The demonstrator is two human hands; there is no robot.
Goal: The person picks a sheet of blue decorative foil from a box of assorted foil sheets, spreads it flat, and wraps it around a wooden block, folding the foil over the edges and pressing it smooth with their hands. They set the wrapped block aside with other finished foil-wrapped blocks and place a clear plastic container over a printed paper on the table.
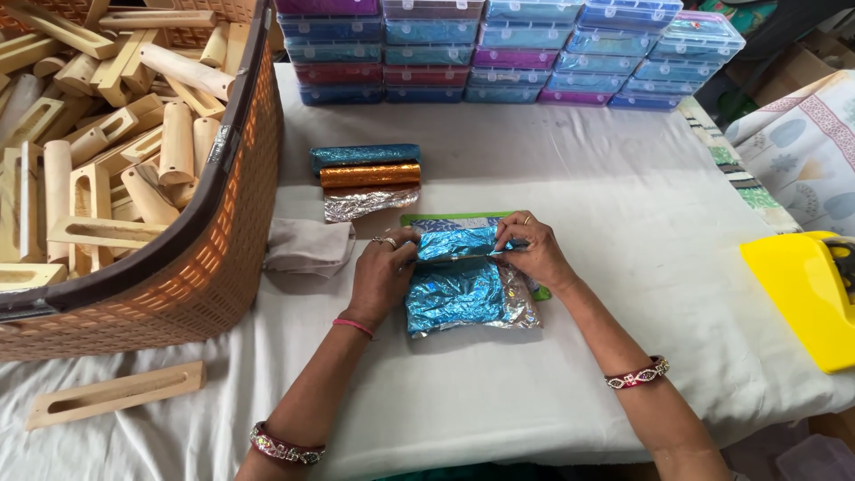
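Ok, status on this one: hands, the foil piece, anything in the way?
Left hand and right hand both pinching the blue foil-wrapped piece. Loose blue foil sheet below it. Nothing between the hands.

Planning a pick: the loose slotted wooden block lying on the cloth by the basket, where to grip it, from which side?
Grip the long slotted wooden block across its narrow width near the middle, coming from above: it lies flat on the white cloth, both long edges exposed, apart from the woven orange basket.

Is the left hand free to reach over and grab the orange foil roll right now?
Probably not at once: the left hand is pressing blue foil. The path to the orange foil roll looks open.
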